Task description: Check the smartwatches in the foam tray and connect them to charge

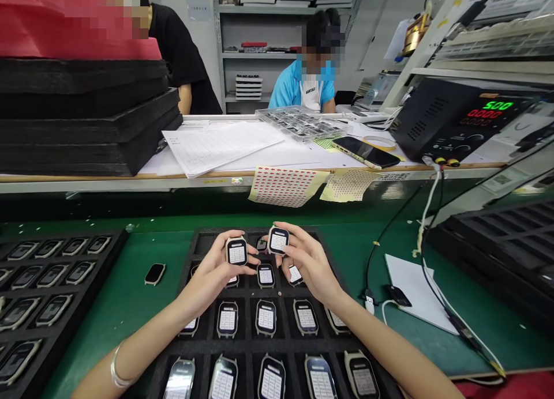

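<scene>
My left hand is closed around a strapless smartwatch whose lit screen shows a white grid of text. A second smartwatch with a similar lit screen is gripped in my right hand, the thumb against its lower right edge. Both are held just above the far rows of a black foam tray. Rows of like watches lie in the tray's compartments, among them a watch in the middle with its screen lit. My hands and forearms hide parts of several others.
On the left are another foam tray of watches and a lone dark-screened watch. Cables and a white pad lie right. The shelf ahead bears papers, a phone and a power supply. Two people are beyond.
</scene>
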`<state>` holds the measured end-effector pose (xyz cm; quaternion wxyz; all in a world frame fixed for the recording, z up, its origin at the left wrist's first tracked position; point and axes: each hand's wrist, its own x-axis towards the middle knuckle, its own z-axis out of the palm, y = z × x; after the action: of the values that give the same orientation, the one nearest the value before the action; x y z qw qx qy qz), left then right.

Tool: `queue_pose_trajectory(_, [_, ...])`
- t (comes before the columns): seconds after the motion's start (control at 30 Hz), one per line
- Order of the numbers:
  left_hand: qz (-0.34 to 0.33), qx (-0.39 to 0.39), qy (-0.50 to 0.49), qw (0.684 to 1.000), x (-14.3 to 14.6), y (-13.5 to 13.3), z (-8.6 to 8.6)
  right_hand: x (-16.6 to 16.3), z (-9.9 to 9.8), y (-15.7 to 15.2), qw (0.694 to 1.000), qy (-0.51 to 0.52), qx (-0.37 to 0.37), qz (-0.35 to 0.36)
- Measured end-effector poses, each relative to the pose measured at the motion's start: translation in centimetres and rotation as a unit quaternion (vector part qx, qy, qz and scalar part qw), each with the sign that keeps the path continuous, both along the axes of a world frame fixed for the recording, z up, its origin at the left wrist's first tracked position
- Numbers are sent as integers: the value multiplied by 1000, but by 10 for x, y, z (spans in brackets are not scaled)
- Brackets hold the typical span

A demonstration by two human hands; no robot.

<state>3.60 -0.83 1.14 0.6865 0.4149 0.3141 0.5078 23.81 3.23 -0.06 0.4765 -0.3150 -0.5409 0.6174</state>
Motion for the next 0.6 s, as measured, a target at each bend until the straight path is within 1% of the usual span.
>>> queue_pose_trajectory(0.13, [-30, 43, 27, 998, 2, -5, 0, -3, 0, -2, 995, -41, 29, -83])
queue_pose_trajectory(0.23, [-49, 59, 37, 996, 3, -9, 0, -5, 2, -5, 992, -52, 42, -111])
queue_pose_trajectory(0.33, [-45, 73, 48, 995, 4, -11, 2, -5, 4, -8, 992, -57, 50, -97])
queue_pose_trajectory(0.5, [-10, 84, 67, 994, 5, -10, 1, -2, 5, -13, 997, -56, 44, -32])
queue_pose_trajectory(0.6, [-15, 82, 49, 995, 4, -11, 0, -2, 4, -14, 997, -64, 42, -25])
